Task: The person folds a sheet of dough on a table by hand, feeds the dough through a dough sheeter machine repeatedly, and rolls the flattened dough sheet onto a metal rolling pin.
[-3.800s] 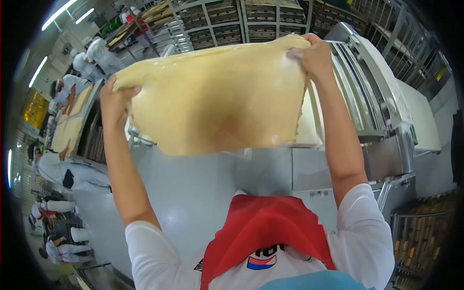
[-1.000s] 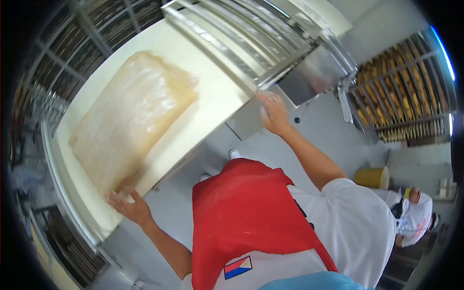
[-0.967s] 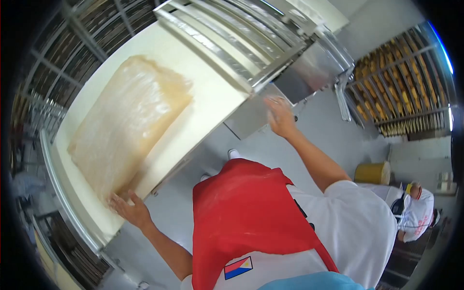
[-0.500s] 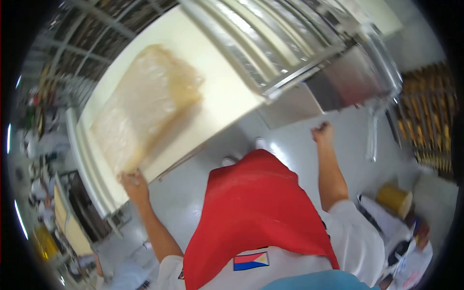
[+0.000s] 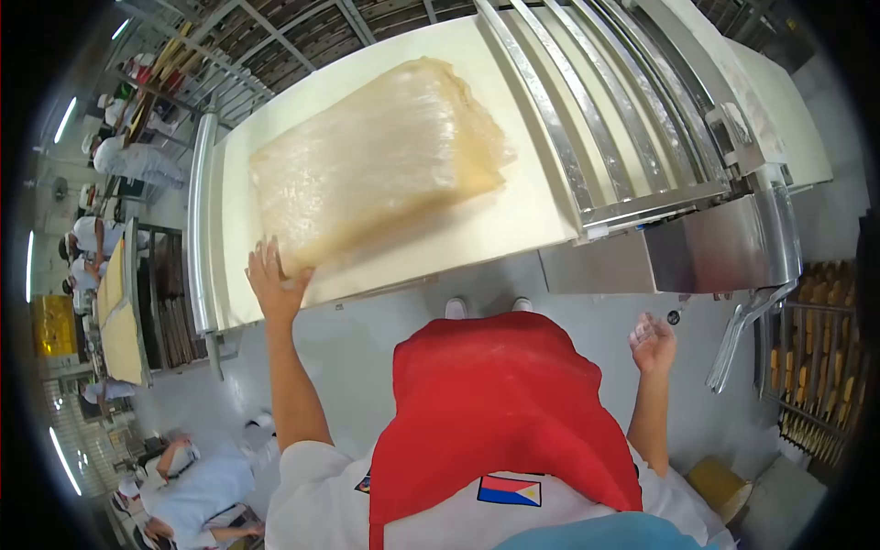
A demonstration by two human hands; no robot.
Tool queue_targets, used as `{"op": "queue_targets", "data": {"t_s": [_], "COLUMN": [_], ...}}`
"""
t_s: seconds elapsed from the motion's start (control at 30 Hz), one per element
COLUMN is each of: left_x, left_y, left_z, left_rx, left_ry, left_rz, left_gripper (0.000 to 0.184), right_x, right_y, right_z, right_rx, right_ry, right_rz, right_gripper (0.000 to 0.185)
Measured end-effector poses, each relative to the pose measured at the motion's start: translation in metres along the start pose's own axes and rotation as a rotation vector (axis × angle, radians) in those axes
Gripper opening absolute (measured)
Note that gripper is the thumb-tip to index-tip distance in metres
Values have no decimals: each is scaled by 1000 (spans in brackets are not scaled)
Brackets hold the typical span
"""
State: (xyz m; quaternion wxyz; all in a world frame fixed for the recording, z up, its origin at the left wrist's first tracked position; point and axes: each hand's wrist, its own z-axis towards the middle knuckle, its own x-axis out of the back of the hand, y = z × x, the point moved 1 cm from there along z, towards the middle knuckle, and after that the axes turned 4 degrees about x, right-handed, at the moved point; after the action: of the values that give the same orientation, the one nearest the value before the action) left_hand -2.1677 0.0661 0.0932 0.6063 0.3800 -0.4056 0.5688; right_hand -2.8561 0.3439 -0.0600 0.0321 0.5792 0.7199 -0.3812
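Note:
A thick tan slab that looks like dough (image 5: 367, 156), covered in clear crinkled plastic, lies on the pale conveyor belt (image 5: 536, 215). Its right side shows uneven layered edges. My left hand (image 5: 278, 282) is at the slab's near left corner, fingers stretched along it and thumb apart, seemingly touching. My right hand (image 5: 654, 343) hangs in the air below the machine's metal box, palm partly turned up and fingers loosely apart, with nothing visible in it. Close beside its fingers is a small black knob (image 5: 674, 317).
Slanted metal bars (image 5: 596, 119) cross the belt on the right, above a steel box (image 5: 715, 243). A metal handle (image 5: 733, 344) juts down at right. A rack of long bread-like pieces (image 5: 816, 353) stands far right. Several co-workers (image 5: 197, 486) are on the left, near another table (image 5: 119, 316).
The view has turned and steadied, so the slab appears higher and farther right. My left fingers have spread at its corner. My right hand has gone from closed to loosely open.

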Motion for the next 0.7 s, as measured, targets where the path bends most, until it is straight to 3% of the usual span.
{"op": "queue_targets", "data": {"t_s": [0.03,0.07,0.1,0.13,0.2,0.23,0.3,0.4,0.47,0.5,0.6,0.7], "left_x": [-5,-11,-15,-18,-39,-55,-91,-128,-142,-143,-126,-170], "left_y": [-13,-21,-22,-23,-28,-31,-35,-27,-6,11,64,76], "left_z": [13,25,39,57,94,114,150,196,224,234,246,260], "left_rx": [-75,-141,-128,-49,87,144,491,578,865,827,978,983], "left_ry": [53,110,113,110,65,22,-118,-7,-453,-474,-418,-521], "left_rz": [38,76,65,-71,-197,-191,-363,-385,-951,-971,-1029,-1301], "left_gripper": [69,68,68,65,64,65,74,74,66,66,55,53], "right_x": [-9,-34,-62,-89,-150,-185,-251,-319,-342,-346,-369,-384], "right_y": [1,1,3,9,25,33,56,101,133,151,184,207], "right_z": [-7,-22,-36,-44,-60,-71,-80,-82,-72,-61,-56,-53], "right_rx": [14,83,149,156,570,541,389,57,-118,-205,-408,-266], "right_ry": [2,31,59,52,-75,-183,-384,-510,-516,-542,-511,-445], "right_rz": [-1,-213,-429,-446,-897,-879,-724,-474,-420,-349,-222,-217], "right_gripper": [40,43,47,47,41,38,35,33,33,32,24,17]}}
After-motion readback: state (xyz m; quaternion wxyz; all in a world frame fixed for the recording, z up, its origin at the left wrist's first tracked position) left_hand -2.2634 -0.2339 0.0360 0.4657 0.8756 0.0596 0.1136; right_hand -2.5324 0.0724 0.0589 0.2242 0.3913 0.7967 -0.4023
